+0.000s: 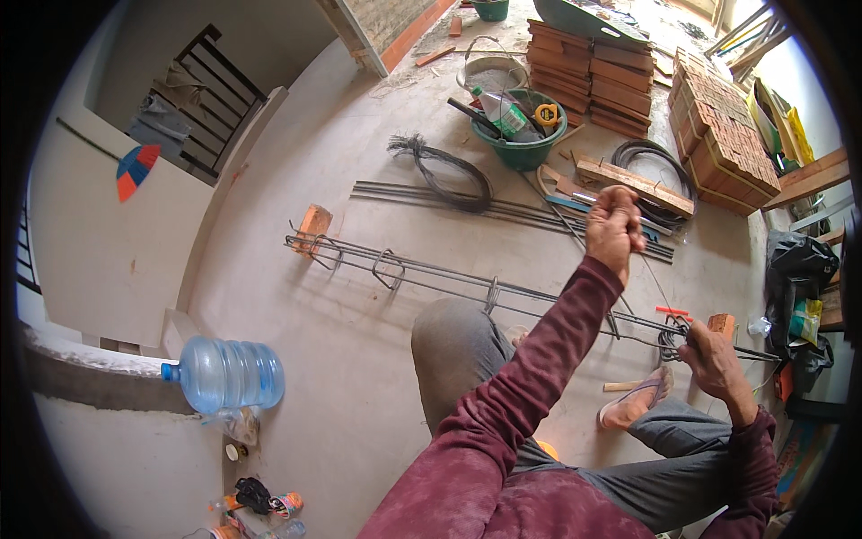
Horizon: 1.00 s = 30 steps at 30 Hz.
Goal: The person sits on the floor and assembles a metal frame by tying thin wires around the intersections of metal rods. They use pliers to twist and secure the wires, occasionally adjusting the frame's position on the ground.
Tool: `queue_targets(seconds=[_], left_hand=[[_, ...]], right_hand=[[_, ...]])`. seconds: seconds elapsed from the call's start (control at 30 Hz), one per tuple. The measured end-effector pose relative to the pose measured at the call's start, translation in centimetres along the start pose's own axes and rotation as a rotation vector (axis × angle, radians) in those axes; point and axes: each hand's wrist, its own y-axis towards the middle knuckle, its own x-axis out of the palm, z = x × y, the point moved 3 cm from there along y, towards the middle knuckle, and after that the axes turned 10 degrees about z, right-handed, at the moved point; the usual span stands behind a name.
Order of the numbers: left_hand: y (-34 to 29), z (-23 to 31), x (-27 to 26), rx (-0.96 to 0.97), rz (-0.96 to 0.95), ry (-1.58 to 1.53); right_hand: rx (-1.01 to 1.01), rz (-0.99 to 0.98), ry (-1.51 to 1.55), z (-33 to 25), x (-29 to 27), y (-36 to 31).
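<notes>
A long, narrow rebar cage (431, 277) lies across the floor in front of me, its ends propped on bricks. My left hand (615, 232) is raised above it, closed in a fist on a thin tie wire (658, 286). That wire slants down toward my right hand (716, 361), which is closed at the right end of the cage. Its fingers hide what they grip. Beside them, several bent stirrups (670, 343) hang bunched on the bars. Wider-spaced stirrups (388, 268) sit along the left part. Under the left end stands a brick (312, 226).
Beyond the cage lie loose steel bars (539, 216) and a bundle of wire (449, 175). A green tub (525, 154) holds a bottle and tape measure. Stacked tiles (620, 81) and bricks (718, 130) stand behind. A water jug (232, 373) is at left.
</notes>
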Motion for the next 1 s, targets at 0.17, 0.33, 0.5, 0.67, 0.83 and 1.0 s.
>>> queue_targets(seconds=[0.17,0.33,0.5,0.67,0.83,1.0], left_hand=[[-0.1,-0.3,-2.2,-0.012,0.104,0.000],[-0.9,-0.6,-0.2,0.071,0.024,0.096],[-0.1,0.2,-2.0,0.078,0.132,0.114],[-0.4,1.0,-2.0,0.099,0.105,0.140],[-1.0,1.6,-0.1,0.114,0.035,0.156],[-1.2,3.0,0.5,0.156,0.005,0.139]], right_hand=[[0.082,0.099,-0.053,-2.5,-2.6,0.5],[-0.148,0.152,-0.237,-1.3,-1.2,0.1],[-0.048,0.011,0.063,-0.6,-1.0,0.1],[0.070,-0.203,0.204,-2.0,-0.6,0.2],[0.141,-0.138,0.412,-0.8,1.6,-0.8],[-0.003,0.081,0.464,-1.1,0.0,0.1]])
